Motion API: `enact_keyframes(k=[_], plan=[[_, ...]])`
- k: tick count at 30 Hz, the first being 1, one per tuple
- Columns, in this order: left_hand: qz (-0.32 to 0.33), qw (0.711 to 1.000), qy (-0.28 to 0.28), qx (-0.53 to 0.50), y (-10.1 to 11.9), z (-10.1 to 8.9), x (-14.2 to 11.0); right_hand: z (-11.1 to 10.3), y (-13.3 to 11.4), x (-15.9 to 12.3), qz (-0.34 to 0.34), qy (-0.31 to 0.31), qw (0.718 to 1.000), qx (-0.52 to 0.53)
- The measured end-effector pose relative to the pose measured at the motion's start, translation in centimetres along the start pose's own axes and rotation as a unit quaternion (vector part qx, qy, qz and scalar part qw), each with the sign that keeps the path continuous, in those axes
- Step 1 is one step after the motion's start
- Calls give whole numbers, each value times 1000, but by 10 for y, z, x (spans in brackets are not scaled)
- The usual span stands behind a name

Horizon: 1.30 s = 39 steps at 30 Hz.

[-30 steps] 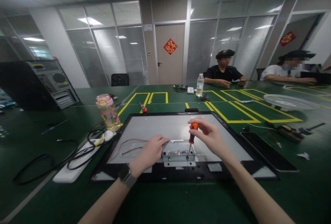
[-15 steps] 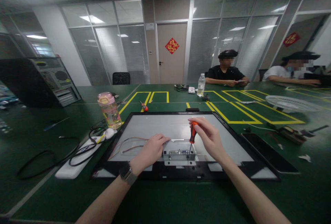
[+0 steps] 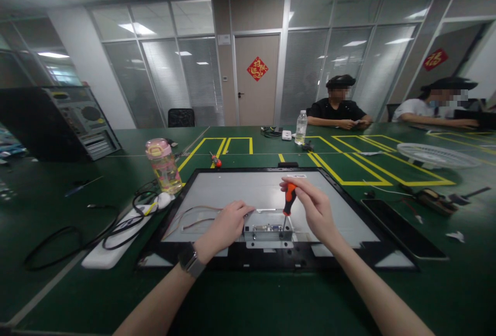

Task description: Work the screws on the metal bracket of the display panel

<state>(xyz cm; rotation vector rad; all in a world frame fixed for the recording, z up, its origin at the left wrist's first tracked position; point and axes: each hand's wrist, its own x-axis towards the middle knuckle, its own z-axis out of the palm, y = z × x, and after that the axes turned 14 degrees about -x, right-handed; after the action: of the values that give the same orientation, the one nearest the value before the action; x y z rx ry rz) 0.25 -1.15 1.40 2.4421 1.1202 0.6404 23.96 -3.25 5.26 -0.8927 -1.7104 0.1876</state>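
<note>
My right hand (image 3: 315, 204) is closed on the orange-and-black handle of a screwdriver (image 3: 289, 199), held almost upright. Its shaft points down to the right part of a metal bracket (image 3: 267, 234) with video ports along its front. At the bracket's left end, my left hand (image 3: 231, 222) grips it, fingers bent over the edge and the fingertips partly hidden. The bracket sits on the pale back of a display panel (image 3: 341, 212) with a black frame, lying flat on the table. Thin wires (image 3: 194, 209) run across the panel to the left of my left hand.
To the left are a white power strip (image 3: 106, 250) with black cables, a pink-lidded bottle (image 3: 165, 168) and a computer case (image 3: 85, 121). A dark flat slab (image 3: 403, 230) lies right of the panel. A red screwdriver (image 3: 216, 161) lies beyond it. Two people sit across the table.
The screwdriver's handle has tilted slightly and my right hand's fingers have shifted a little on it. My left hand stays on the bracket.
</note>
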Motion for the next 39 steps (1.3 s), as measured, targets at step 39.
enact_keyframes(k=[39], plan=[[6, 1000, 3, -1, -5, 3, 0, 3, 4, 2, 139, -97, 959, 226]])
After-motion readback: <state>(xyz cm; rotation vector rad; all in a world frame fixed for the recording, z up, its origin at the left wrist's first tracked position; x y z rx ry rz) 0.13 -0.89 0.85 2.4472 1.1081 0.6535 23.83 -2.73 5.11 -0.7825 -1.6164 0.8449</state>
